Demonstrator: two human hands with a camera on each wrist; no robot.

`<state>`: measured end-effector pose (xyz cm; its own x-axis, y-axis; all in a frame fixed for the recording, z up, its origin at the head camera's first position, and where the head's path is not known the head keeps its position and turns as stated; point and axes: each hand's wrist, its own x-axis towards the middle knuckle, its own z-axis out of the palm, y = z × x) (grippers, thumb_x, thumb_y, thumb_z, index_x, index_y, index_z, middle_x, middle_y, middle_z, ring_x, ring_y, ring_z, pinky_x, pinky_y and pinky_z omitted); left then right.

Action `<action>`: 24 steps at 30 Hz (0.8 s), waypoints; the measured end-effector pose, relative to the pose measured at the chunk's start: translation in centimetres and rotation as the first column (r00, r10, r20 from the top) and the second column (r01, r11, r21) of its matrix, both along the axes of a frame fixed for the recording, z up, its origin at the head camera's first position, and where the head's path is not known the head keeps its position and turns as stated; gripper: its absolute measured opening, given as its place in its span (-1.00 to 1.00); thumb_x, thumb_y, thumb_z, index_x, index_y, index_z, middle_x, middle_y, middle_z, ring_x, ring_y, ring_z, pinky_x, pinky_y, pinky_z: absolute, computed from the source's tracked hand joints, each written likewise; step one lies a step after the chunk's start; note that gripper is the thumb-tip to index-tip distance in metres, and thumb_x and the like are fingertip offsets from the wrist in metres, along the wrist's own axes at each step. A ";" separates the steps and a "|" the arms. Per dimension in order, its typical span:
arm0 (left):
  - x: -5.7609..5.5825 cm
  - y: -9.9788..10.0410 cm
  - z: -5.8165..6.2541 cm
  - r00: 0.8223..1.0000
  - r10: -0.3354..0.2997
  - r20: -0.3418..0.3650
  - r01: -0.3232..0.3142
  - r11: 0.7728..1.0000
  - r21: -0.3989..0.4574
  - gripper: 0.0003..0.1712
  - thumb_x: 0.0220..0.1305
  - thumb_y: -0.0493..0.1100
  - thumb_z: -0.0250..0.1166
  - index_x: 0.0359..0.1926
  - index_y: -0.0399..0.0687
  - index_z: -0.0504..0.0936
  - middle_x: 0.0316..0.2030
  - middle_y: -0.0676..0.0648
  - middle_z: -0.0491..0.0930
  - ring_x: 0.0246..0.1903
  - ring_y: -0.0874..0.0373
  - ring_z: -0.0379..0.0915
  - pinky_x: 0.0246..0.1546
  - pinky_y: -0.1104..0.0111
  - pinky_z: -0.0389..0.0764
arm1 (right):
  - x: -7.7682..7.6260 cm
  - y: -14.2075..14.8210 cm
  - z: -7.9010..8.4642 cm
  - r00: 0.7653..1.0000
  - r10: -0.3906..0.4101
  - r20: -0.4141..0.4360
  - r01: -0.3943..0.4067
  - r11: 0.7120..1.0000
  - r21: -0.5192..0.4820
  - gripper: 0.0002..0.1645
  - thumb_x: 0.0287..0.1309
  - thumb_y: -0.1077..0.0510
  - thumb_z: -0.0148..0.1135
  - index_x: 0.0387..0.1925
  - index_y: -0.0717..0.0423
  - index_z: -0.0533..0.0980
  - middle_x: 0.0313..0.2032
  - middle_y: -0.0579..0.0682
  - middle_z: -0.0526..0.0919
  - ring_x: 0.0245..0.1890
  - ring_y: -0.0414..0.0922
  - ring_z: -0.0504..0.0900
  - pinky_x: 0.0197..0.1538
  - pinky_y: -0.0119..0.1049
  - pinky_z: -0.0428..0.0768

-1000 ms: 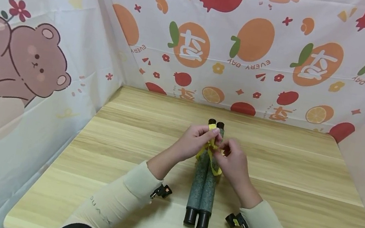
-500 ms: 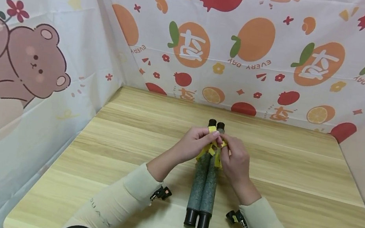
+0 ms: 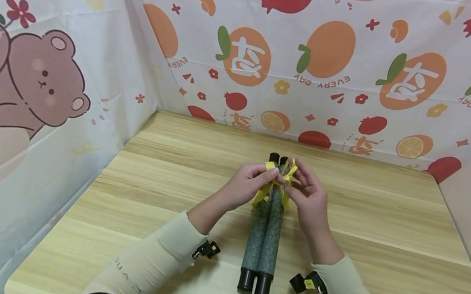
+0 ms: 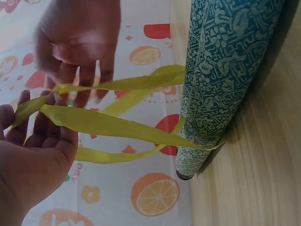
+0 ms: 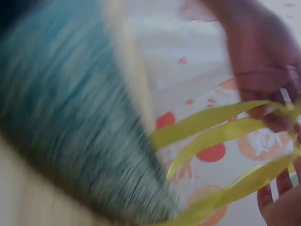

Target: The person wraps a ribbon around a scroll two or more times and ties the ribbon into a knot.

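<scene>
As the scrolls [image 3: 270, 240] lie underneath, long axis pointing forward, the left hand [image 3: 247, 184] pinches the ribbon [image 4: 108, 126] above their far half; the right hand [image 3: 312, 201], equally near, spreads loose fingers beside it.

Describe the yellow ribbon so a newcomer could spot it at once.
On the wooden table lie two green rolls, side by side. Near their far ends, at the left hand and right hand, is the yellow ribbon: a thin, flat strip, unlike the thick rolls.
</scene>
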<state>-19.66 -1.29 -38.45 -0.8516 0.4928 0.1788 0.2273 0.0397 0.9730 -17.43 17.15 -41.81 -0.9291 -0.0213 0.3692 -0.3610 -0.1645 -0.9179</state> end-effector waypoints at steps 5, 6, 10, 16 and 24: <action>-0.3 -0.2 0.0 0.994 0.010 0.112 -0.018 0.997 0.074 -0.59 0.50 -0.04 0.07 -0.08 -0.32 0.65 -0.15 -0.18 0.68 -0.15 0.05 0.60 -0.19 0.32 0.58 | 0.2 0.6 2.0 0.965 0.261 -0.008 -0.237 0.863 -0.446 -0.30 0.16 0.60 -0.09 0.34 0.21 0.26 0.30 0.10 0.48 0.18 -0.05 0.53 0.27 -0.24 0.45; -0.3 -0.2 0.0 0.991 0.009 0.137 -0.023 0.995 0.098 -0.59 0.49 -0.04 0.08 -0.07 -0.33 0.65 -0.17 -0.12 0.69 -0.15 0.09 0.59 -0.21 0.33 0.56 | 0.3 0.8 2.3 0.959 0.282 -0.029 -0.260 0.835 -0.486 -0.32 0.17 0.60 -0.08 0.31 0.18 0.27 0.28 0.09 0.49 0.16 -0.04 0.55 0.27 -0.22 0.45; -0.3 -0.4 0.3 0.983 0.003 0.185 -0.041 0.978 0.202 -0.63 0.48 -0.09 0.08 -0.06 -0.33 0.64 -0.17 0.07 0.70 -0.10 0.14 0.55 -0.17 0.34 0.53 | 0.3 1.3 3.2 0.945 0.317 -0.084 -0.306 0.759 -0.574 -0.42 0.24 0.56 0.00 0.25 0.16 0.35 0.26 0.10 0.51 -0.02 -0.01 0.66 0.19 -0.23 0.54; -0.6 -1.3 0.2 0.982 -0.043 0.182 -0.040 0.903 0.429 -0.73 0.50 -0.12 0.06 -0.30 -0.06 0.64 -0.06 0.01 0.69 0.20 -0.12 0.44 0.09 0.23 0.52 | 0.1 2.3 3.3 0.961 0.266 -0.071 -0.252 0.748 -0.614 -0.64 0.37 0.44 -0.01 0.10 0.15 0.50 0.15 0.07 0.58 -0.43 -0.14 0.63 -0.15 -0.28 0.65; -1.4 -3.2 0.4 0.969 -0.146 0.199 -0.037 0.710 0.703 -0.58 0.58 -0.04 -0.10 -0.31 -0.09 0.60 -0.30 -0.06 0.73 -0.13 0.07 0.68 0.09 0.21 0.60 | -0.1 3.7 3.1 0.973 0.220 -0.064 -0.208 0.732 -0.649 -0.67 0.43 0.39 -0.08 0.05 0.21 0.55 0.00 0.07 0.70 -0.60 -0.18 0.54 -0.34 -0.31 0.66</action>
<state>-21.04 -4.51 -38.09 -0.8872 0.3510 0.2994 -0.0182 -0.6751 0.7375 -17.49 20.86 -38.73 -0.9354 0.0184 0.3531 -0.2292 -0.7920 -0.5659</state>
